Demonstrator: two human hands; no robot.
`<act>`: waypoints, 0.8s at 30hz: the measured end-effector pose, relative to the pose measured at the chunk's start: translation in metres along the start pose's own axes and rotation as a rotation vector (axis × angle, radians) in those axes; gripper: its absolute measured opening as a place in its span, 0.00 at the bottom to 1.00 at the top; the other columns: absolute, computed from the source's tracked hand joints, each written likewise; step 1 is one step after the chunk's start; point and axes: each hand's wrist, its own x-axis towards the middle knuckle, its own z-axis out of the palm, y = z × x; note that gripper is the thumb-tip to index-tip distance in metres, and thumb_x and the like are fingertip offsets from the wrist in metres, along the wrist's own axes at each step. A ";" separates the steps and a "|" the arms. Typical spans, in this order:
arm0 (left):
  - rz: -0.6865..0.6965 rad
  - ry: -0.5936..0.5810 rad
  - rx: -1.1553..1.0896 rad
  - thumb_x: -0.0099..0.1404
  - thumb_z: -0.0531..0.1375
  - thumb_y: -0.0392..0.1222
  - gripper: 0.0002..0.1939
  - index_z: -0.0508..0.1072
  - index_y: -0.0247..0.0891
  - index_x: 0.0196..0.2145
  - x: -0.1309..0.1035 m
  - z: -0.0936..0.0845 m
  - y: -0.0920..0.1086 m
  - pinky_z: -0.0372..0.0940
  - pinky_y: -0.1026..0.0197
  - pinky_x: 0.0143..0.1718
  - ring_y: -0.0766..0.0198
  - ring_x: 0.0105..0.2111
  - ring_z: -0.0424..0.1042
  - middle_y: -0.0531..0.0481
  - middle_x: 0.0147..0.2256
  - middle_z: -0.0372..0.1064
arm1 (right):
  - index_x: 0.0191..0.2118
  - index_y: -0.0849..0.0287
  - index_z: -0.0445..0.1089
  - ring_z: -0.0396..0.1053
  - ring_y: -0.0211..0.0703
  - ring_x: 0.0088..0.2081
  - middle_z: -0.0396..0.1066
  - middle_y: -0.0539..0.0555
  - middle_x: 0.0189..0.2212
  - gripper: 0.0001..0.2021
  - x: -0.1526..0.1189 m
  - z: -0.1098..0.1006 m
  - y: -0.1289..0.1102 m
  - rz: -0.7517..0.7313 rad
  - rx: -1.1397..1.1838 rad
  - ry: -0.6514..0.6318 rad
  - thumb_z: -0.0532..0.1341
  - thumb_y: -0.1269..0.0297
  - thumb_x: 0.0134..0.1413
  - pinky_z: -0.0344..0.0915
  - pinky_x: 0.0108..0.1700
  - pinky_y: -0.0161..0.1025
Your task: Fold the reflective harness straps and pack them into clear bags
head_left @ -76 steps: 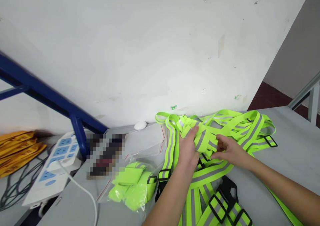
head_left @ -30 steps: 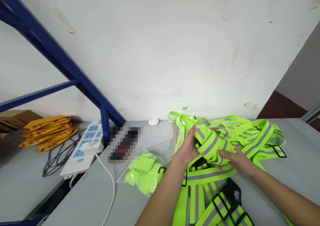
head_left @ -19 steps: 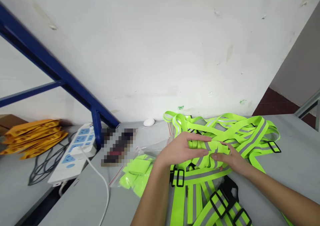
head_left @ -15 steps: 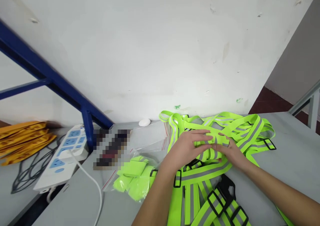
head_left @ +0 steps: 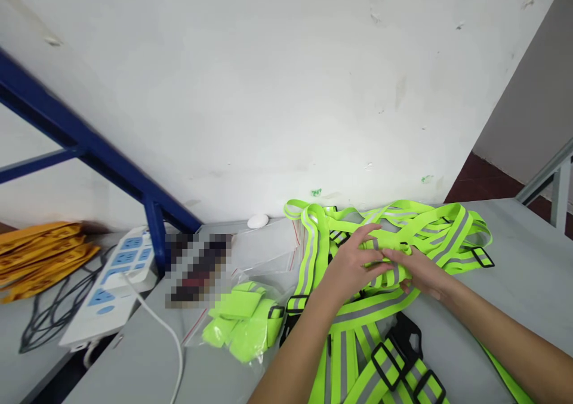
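Rightward, closer to my right hand [head_left: 423, 274] than half a second before, my left hand [head_left: 350, 268] had shifted in the head view, its fingers slightly parted yet bent over the left part of the bundle [head_left: 388, 278], holding it, while my right fingers held the other end. That bundle sat squarely between the two hands over the loose straps [head_left: 376, 311], its long axis running roughly left to right, and neither hand was nearer, since both touched it. On the table [head_left: 523, 296] to its left lay the filled bag [head_left: 242, 321], apart and nearer my left hand.
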 end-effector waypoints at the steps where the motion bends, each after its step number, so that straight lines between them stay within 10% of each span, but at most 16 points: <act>1: 0.015 0.021 -0.013 0.61 0.64 0.42 0.05 0.78 0.40 0.30 0.000 0.000 0.003 0.72 0.59 0.45 0.59 0.48 0.72 0.45 0.58 0.62 | 0.37 0.56 0.75 0.68 0.41 0.31 0.74 0.55 0.35 0.19 0.000 -0.001 -0.001 0.026 -0.003 -0.018 0.69 0.47 0.43 0.58 0.18 0.31; 8: 0.016 0.130 -0.205 0.58 0.56 0.30 0.13 0.66 0.37 0.17 0.002 0.000 0.017 0.70 0.53 0.45 0.55 0.47 0.73 0.41 0.52 0.69 | 0.44 0.55 0.74 0.69 0.39 0.28 0.76 0.51 0.32 0.22 0.000 -0.001 -0.002 0.027 0.009 -0.061 0.71 0.52 0.42 0.61 0.23 0.32; 16: -0.280 0.632 -0.212 0.66 0.53 0.37 0.05 0.69 0.40 0.37 0.005 -0.016 0.009 0.67 0.56 0.44 0.61 0.40 0.71 0.49 0.36 0.69 | 0.54 0.52 0.68 0.72 0.56 0.49 0.71 0.58 0.53 0.31 0.000 -0.002 -0.001 -0.023 0.133 0.091 0.70 0.52 0.43 0.72 0.36 0.44; 24: -0.356 0.354 0.160 0.68 0.55 0.44 0.18 0.65 0.41 0.55 -0.001 0.010 0.017 0.65 0.51 0.53 0.54 0.54 0.66 0.42 0.53 0.66 | 0.51 0.54 0.71 0.75 0.59 0.44 0.77 0.57 0.43 0.30 -0.003 0.007 -0.014 -0.215 0.149 0.226 0.71 0.51 0.39 0.73 0.39 0.51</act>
